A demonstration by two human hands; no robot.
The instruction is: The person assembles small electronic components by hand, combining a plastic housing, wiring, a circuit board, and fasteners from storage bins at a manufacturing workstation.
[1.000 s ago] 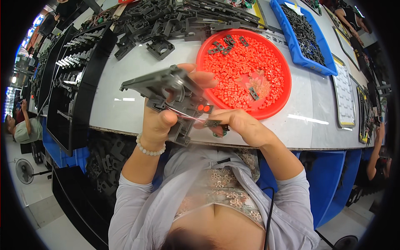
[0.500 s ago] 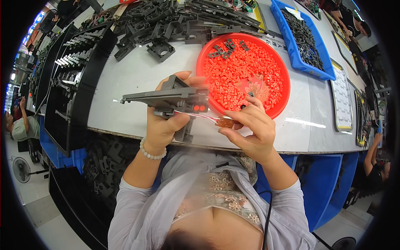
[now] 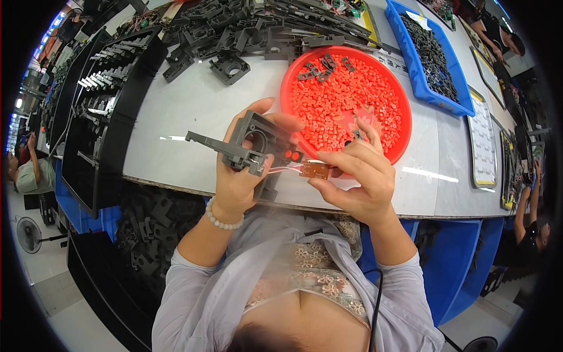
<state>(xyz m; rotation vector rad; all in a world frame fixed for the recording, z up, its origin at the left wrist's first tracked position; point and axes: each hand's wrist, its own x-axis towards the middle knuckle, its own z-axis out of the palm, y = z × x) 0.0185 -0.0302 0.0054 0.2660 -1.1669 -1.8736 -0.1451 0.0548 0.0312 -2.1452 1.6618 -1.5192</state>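
My left hand (image 3: 237, 182) grips a dark grey plastic housing (image 3: 249, 141) with a round opening, a long arm sticking out to the left and two red round pieces at its right end. Thin red and white wires (image 3: 285, 168) run from the housing to a small brown circuit board (image 3: 315, 170). Between thumb and fingers, my right hand (image 3: 363, 176) pinches that board by its right end. A small dark piece (image 3: 357, 135) shows by the right hand's raised fingers; whether they hold it I cannot tell. Both hands are above the table's near edge.
A round red tray (image 3: 404, 126) of small red plastic pieces lies just beyond my right hand, several dark clips on top. Grey housings (image 3: 230, 67) are heaped at the back. At the right stands a blue bin (image 3: 466, 108) of dark parts; at the left, a black rack (image 3: 126, 126).
My left hand has turned the housing, so its round opening now shows, and shifted slightly right. The circuit board stays in my right hand, its flat face now more visible.
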